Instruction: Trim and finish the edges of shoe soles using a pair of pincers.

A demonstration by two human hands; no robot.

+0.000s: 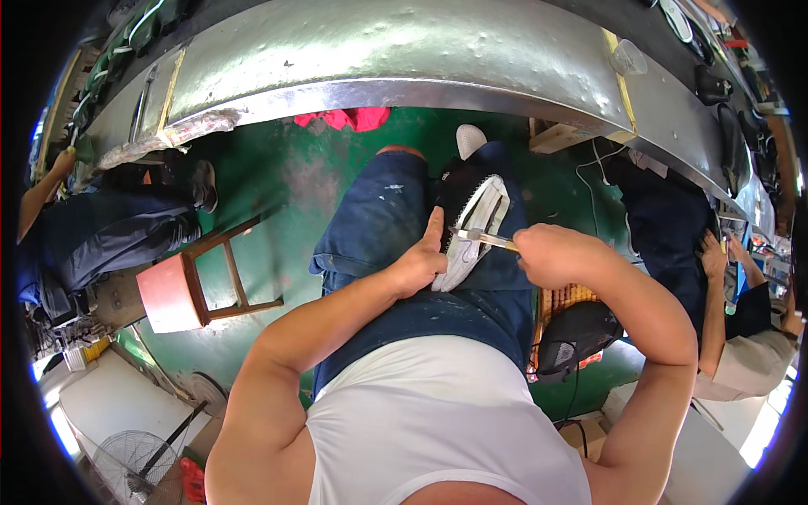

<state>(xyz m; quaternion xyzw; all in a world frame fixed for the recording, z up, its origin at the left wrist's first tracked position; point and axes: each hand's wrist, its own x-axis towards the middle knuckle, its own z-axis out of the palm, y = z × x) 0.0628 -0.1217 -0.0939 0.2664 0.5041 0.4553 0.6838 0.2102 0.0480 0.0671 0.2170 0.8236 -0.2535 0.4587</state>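
A black shoe upper (455, 187) rests on my lap, its pale underside (461, 258) turned up and a jagged white edge running around it. My left hand (420, 263) grips its near left side, index finger stretched along the edge and the thumb side against the pale bottom. In my closed right hand (551, 252) is the handle of a small brush (488, 239) with a silvery metal band. The brush lies across the underside, its tip at the left edge near my left index finger. My fingers hide part of its handle.
A long metal-topped bench (379, 50) spans the far side. On the left stand a reddish stool (172, 290) and a fan (135, 463). A black bag (581, 337) sits by my right thigh. Other people sit left and right; a co-worker's hands (715, 257) show at right.
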